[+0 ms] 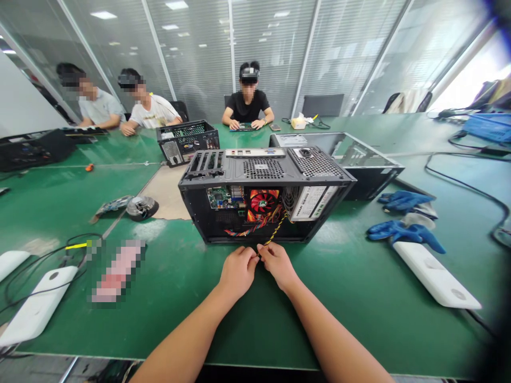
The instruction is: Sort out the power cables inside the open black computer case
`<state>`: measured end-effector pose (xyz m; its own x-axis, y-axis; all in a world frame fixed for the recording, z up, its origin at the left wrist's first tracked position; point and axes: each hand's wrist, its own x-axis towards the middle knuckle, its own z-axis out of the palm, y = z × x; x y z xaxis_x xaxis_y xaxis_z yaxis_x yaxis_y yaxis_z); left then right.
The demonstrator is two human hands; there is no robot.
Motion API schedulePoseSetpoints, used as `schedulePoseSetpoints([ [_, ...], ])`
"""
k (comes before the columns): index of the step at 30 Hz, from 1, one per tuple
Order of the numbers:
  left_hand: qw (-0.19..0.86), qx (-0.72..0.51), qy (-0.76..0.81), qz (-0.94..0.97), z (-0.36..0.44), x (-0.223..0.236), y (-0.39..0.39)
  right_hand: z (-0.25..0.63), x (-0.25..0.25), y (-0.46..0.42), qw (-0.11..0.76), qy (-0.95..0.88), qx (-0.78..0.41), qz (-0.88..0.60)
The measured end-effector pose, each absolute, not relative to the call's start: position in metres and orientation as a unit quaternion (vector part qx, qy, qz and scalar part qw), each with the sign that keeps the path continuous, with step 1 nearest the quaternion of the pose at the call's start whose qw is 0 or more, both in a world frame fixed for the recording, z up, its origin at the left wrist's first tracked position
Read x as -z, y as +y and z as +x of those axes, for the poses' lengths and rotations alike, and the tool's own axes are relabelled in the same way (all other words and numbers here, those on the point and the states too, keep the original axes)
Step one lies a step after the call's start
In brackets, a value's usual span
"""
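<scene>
A black computer case (217, 226) stands on the green table (255, 330) with its side open towards me. Inside it show a red fan (263, 202), a green circuit board (215, 197) and a power supply (313, 203) with a white label. A yellow-and-black cable (276, 230) runs from near the power supply out over the case's lower edge. My left hand (238, 268) and my right hand (277, 263) meet just in front of the case, both pinching this cable. Its end is hidden between my fingers. Multicoloured wires (247, 231) hang inside the case.
Blue gloves (403, 231) and a white power strip (437, 274) lie to the right. Another power strip (40, 303) with cables, a pixelated pink item (120, 271) and a tape roll (142, 208) are on the left. More cases (189, 141) and seated people (247, 106) are across the table.
</scene>
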<state>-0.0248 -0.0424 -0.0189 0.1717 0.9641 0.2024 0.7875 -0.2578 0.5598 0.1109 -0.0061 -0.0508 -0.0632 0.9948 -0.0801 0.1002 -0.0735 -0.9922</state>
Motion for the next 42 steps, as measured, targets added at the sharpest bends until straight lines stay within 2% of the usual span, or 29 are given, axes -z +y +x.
schedulePoseSetpoints([
  [9,0.165,-0.273,0.586,0.745,-0.0255,0.0185,-0.0434,0.1104,0.0501,-0.0053,0.427,-0.549,-0.473,-0.541],
  [22,0.159,-0.263,0.587,0.749,-0.0261,0.0186,-0.0414,0.1126,0.0473,-0.0050,0.429,-0.534,-0.510,-0.520],
  [42,0.148,-0.262,0.579,0.758,-0.0254,0.0193,-0.0415,0.1120,0.0470,-0.0061,0.427,-0.549,-0.490,-0.526],
])
